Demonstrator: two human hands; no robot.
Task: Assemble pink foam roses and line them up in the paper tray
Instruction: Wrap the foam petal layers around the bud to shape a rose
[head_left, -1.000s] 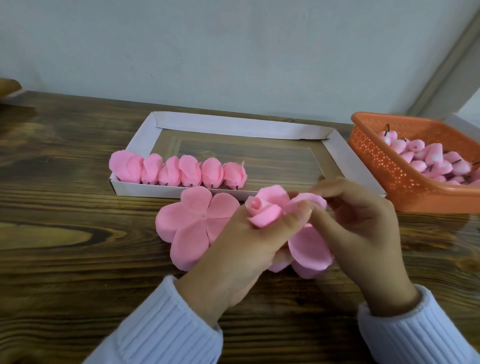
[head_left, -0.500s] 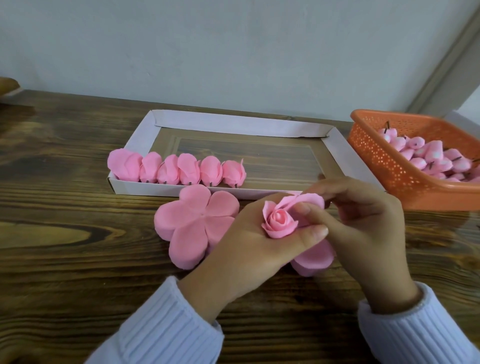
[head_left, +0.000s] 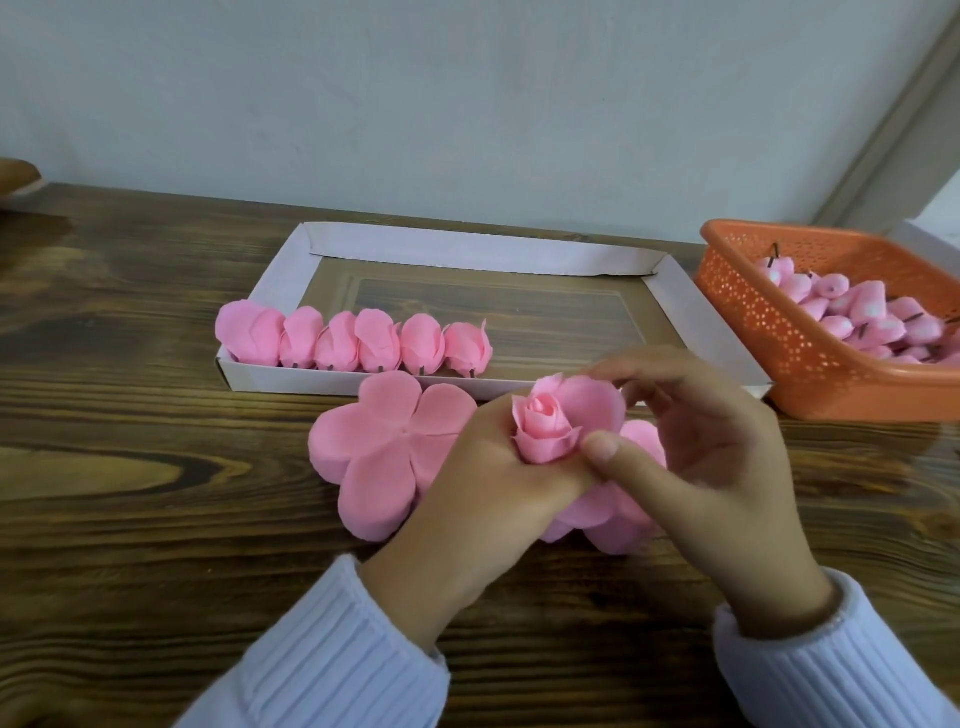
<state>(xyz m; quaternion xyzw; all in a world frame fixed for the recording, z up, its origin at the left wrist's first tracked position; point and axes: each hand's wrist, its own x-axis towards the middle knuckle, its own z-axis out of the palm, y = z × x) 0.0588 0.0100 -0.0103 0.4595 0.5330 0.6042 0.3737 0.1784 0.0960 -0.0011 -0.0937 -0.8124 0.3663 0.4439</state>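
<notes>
Holding the rose (head_left: 545, 436) above the counter (head_left: 156, 519) before the paper tray (head_left: 467, 245), we are curling our left grip (head_left: 483, 488) round its base. Our right grip (head_left: 727, 467) is pinching a petal (head_left: 597, 402) against it; the rose is sitting more upright than before.

- Pretty sure this is a small craft corner, home-style: dark wooden table (head_left: 130, 519) right against a plain pale wall (head_left: 467, 104).
- Folded paper tray (head_left: 467, 249) with finished foam roses (head_left: 374, 345) in a row.
- Orange plastic basket (head_left: 753, 322) heaped with pink buds (head_left: 872, 306), flat petal cutouts (head_left: 384, 447) on the table.
- Left hand (head_left: 483, 483) and right hand (head_left: 727, 467) hold a half-made rose (head_left: 545, 431), all handwork.
</notes>
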